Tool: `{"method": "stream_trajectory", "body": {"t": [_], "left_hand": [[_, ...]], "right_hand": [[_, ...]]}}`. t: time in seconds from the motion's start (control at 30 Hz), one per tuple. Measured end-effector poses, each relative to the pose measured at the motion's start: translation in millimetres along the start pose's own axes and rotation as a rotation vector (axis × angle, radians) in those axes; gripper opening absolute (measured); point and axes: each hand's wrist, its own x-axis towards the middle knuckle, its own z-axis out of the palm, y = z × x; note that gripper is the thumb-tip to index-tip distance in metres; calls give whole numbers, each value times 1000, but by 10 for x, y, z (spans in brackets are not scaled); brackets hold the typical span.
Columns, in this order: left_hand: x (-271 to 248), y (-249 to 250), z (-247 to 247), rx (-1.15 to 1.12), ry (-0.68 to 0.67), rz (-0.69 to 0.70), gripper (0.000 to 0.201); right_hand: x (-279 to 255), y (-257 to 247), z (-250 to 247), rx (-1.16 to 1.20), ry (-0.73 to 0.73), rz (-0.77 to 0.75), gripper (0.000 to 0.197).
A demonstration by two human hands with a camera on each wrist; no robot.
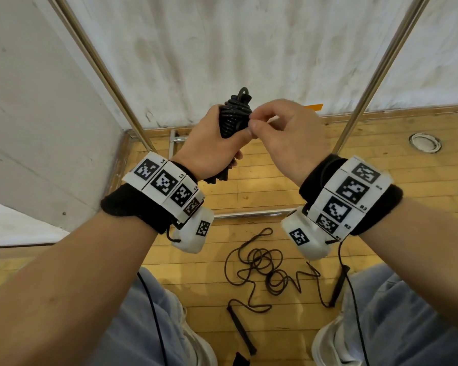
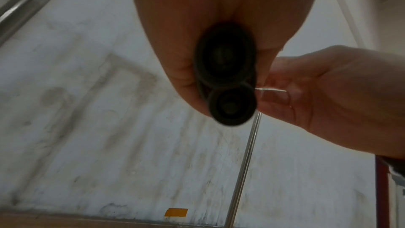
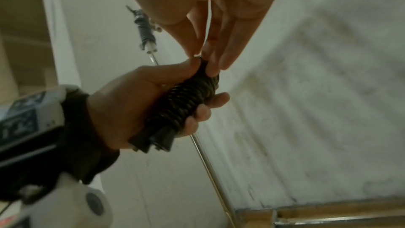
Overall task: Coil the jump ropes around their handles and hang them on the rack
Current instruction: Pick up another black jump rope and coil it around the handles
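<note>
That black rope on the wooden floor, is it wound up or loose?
Loose. The black jump rope on the floor sprawls in tangled loops, its handles lying apart.

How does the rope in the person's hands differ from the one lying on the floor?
The held rope is wound tightly round its handles into a compact bundle; the floor rope sprawls in loose loops. The left hand grips the held rope and the right hand pinches it; nothing touches the floor rope. Both are dark cords with dark handles.

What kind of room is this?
Probably a gym or sports hall: wood-strip floor, a scuffed white wall, a metal rack, and a loose jump rope on the floor.
</note>
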Motion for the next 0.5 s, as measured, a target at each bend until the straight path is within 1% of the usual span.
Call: {"method": "stream_trajectory", "body": {"t": [0.03, 0.07, 0.13, 0.23, 0.3, 0.37, 0.5], "left_hand": [[-7, 0, -7, -17, 2, -12, 26], [-11, -3, -11, -20, -3, -22, 24], [-7, -7, -18, 14, -18, -36, 28], [17, -7, -22, 59, -65, -60, 35], [8, 12, -24, 64, -92, -59, 34], [-6, 21, -22, 58, -76, -65, 35], [-33, -10, -25, 58, -2, -125, 46]], "right_hand": [[6, 14, -3, -32, 12, -44, 11], [10, 33, -3, -67, 8, -91, 16], [15, 66, 5, -141, -19, -176, 25], [21, 99, -3, -244, -8, -307, 24], [6, 108, 6, -296, 14, -393, 22], [-15, 118, 25, -326, 19, -430, 21], [35, 131, 27, -324, -25, -404, 18]]}}
